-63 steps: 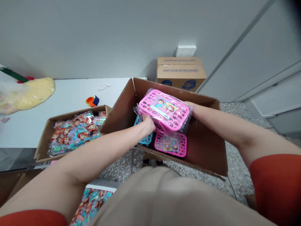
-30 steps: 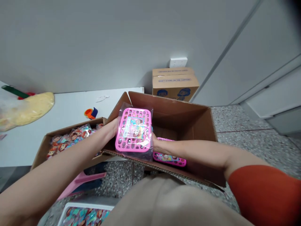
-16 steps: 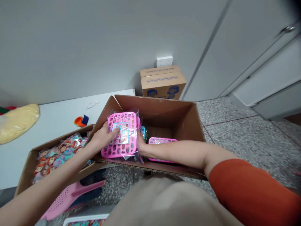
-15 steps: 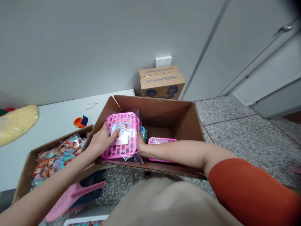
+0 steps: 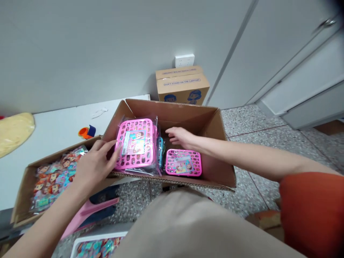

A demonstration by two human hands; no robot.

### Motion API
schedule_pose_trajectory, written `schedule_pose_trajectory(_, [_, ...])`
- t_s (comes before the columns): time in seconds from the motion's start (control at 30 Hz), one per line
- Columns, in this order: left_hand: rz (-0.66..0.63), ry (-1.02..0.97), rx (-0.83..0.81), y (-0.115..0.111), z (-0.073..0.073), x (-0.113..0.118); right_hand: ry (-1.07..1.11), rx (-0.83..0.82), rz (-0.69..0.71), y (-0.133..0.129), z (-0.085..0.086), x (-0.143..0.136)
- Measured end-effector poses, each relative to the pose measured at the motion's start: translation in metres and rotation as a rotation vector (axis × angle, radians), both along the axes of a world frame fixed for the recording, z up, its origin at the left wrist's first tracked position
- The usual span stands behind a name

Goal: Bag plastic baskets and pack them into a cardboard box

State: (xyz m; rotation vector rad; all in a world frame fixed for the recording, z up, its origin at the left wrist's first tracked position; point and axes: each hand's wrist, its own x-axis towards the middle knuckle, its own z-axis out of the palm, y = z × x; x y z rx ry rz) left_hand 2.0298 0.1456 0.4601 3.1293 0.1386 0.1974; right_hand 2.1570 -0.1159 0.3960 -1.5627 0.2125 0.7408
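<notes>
Pink wrapped case (image 5: 135,144): at left end of carton (image 5: 166,113), no firm hold seen

Nearest the body, a white tray (image 5: 102,236) of printed packets is noted, cut off by the frame. Beyond it, a pink handled object (image 5: 99,207) is seen. The left hand (image 5: 95,163) is placed at the wrapped case's left edge, fingers bent and parted; whether contact is made cannot be told. What supports that case is hidden. To its right, a blue case (image 5: 160,152), mostly covered, and a second pink case (image 5: 184,163) are found. Beyond the latter, the right hand (image 5: 182,137) is held over the carton, fingers extended, nothing gripped. Farther back, a closed box (image 5: 182,82) is stood by the wall.

Risk, as judged: the upper case could be dragged askew if its loose wrapper were snagged by the left fingers, or tipped if unevenly supported.
</notes>
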Motion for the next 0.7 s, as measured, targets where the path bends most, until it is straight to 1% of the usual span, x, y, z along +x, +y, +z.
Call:
schedule_pose_trajectory(0.03, [-0.016,-0.063,-0.024,0.001,0.000,-0.004,-0.051,0.050,0.009,-0.018,0.015,0.005])
schedule_pose_trajectory(0.1, [-0.053,-0.178,-0.074,0.001,-0.002,-0.012,-0.228,0.126,0.022,-0.053,0.043,0.009])
schedule_pose_trajectory(0.17, [-0.069,-0.273,-0.120,0.002,-0.005,-0.020,-0.434,0.119,-0.013,-0.084,0.062,0.008])
schedule_pose_trajectory(0.23, [-0.068,-0.351,-0.161,0.003,-0.007,-0.031,-0.616,0.053,-0.092,-0.110,0.068,0.003])
schedule_pose_trajectory(0.27, [-0.062,-0.388,-0.179,0.004,-0.007,-0.037,-0.689,0.014,-0.142,-0.121,0.066,0.000])
schedule_pose_trajectory(0.33, [-0.017,-0.460,-0.213,0.004,-0.009,-0.054,-0.791,-0.048,-0.261,-0.139,0.056,-0.007])
schedule_pose_trajectory(0.37, [0.033,-0.495,-0.226,0.003,-0.010,-0.064,-0.821,-0.063,-0.322,-0.146,0.048,-0.010])
schedule_pose_trajectory(0.43, [0.190,-0.547,-0.253,-0.002,-0.014,-0.086,-0.851,-0.072,-0.439,-0.158,0.035,-0.016])
schedule_pose_trajectory(0.53, [0.451,-0.597,-0.366,-0.017,-0.028,-0.123,-0.875,-0.065,-0.569,-0.170,0.023,-0.018])
schedule_pose_trajectory(0.6, [0.630,-0.588,-0.498,-0.029,-0.045,-0.149,-0.896,-0.039,-0.617,-0.174,0.022,-0.017])
schedule_pose_trajectory(0.63, [0.737,-0.569,-0.568,-0.034,-0.056,-0.163,-0.907,-0.022,-0.628,-0.175,0.022,-0.015])
schedule_pose_trajectory(0.7, [0.972,-0.487,-0.741,-0.044,-0.083,-0.192,-0.925,0.009,-0.633,-0.174,0.024,-0.011])
